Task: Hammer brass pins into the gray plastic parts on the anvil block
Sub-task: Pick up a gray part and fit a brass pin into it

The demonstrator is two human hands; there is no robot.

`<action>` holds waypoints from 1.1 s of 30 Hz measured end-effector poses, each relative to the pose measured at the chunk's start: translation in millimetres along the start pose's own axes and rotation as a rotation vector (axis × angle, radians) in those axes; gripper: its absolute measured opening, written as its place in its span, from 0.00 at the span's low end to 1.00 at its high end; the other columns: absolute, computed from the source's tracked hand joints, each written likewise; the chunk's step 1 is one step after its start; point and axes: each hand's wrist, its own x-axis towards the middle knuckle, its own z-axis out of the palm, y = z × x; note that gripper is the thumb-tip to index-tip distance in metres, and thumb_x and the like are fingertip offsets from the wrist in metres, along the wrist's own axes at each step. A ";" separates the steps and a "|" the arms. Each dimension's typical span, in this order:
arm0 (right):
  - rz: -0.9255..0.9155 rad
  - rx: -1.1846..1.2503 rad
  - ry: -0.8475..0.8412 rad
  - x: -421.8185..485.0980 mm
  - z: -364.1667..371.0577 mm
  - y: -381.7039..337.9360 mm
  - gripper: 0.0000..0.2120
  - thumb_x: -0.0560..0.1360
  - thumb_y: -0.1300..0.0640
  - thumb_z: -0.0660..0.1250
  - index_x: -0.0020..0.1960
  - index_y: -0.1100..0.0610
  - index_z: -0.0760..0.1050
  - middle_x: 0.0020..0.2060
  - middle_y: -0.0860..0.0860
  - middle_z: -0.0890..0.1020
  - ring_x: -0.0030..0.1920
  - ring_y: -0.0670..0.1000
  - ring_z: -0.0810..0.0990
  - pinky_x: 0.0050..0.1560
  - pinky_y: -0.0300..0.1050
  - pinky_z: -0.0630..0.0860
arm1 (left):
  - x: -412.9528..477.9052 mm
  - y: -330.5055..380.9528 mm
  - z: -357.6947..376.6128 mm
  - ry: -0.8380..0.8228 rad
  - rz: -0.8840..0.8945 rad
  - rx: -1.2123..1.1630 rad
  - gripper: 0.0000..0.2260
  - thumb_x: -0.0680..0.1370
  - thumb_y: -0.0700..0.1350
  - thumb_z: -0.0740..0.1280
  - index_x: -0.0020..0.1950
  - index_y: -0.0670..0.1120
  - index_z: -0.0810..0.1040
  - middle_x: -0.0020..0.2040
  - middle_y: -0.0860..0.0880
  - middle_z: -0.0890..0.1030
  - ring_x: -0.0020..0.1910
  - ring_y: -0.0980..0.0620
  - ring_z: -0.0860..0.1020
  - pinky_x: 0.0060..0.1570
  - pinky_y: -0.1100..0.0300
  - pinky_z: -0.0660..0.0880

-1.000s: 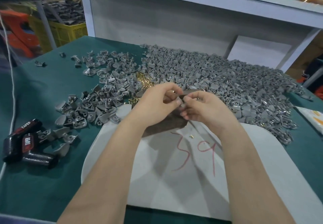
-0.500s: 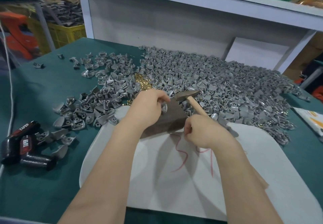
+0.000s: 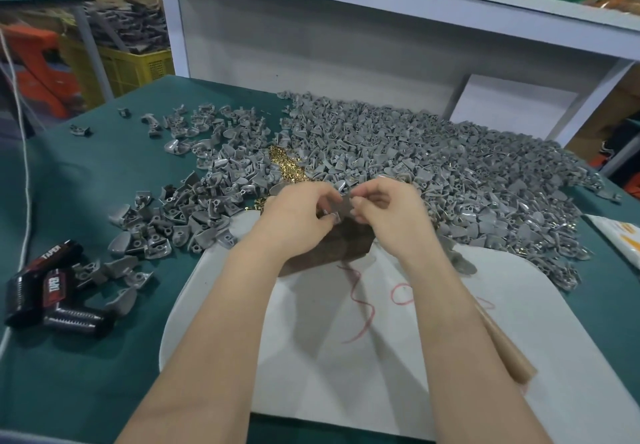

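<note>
A green-covered workbench [image 3: 86, 201] filled the view, backed at the far side by a white partition [image 3: 346, 45], with a yellow crate [image 3: 121, 66] beyond the table's far left corner. A white board [image 3: 346, 374] marked with red scribbles lay on the near middle of the bench. At its far edge sat the dark brown anvil block [image 3: 332, 246], partly covered by both hands.

The left hand [image 3: 298, 211] was curled over the block's top, its fingertips pinching a small gray part [image 3: 332, 216] just above the block. The right hand [image 3: 384, 208] met it from the right, fingers bent and thumb and forefinger drawn together beside that part. Whether they held a pin was too small to tell.

A broad heap of gray plastic parts [image 3: 433, 159] spread across the far right of the bench, reaching up to the block. A looser scatter of gray parts [image 3: 194, 215] lay to the left. Between the two, just beyond the left hand, was a small pile of brass pins [image 3: 287, 166].

A wooden handle [image 3: 505, 350] rested on the board's right side, partly hidden by the right forearm. Black packs [image 3: 48, 284] labelled TAPER lay near the bench's left edge, beside a white cord [image 3: 26, 173].
</note>
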 end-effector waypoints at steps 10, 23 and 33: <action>0.006 0.241 0.051 -3.8 14.1 0.2 0.08 0.75 0.68 0.65 0.46 0.56 0.74 0.40 0.55 0.81 0.40 0.51 0.82 0.43 0.44 0.81 | 3.4 5.6 -0.5 0.200 0.072 -0.178 0.05 0.77 0.40 0.66 0.46 0.48 0.80 0.38 0.57 0.79 0.39 0.61 0.77 0.42 0.70 0.72; -0.151 -0.352 0.062 -5.2 14.1 4.4 0.04 0.74 0.61 0.67 0.42 0.53 0.76 0.42 0.51 0.78 0.40 0.49 0.75 0.47 0.42 0.71 | 0.8 -5.9 -7.5 0.118 -0.114 -0.121 0.04 0.73 0.48 0.71 0.46 0.52 0.78 0.42 0.56 0.80 0.46 0.54 0.77 0.57 0.54 0.73; -0.262 -0.586 -0.025 -8.6 21.1 -4.5 0.05 0.76 0.59 0.64 0.48 0.57 0.78 0.43 0.50 0.71 0.45 0.54 0.75 0.48 0.45 0.69 | 1.0 -5.3 -4.0 0.019 -0.090 -0.026 0.06 0.73 0.43 0.70 0.39 0.52 0.75 0.36 0.58 0.74 0.49 0.47 0.78 0.58 0.48 0.73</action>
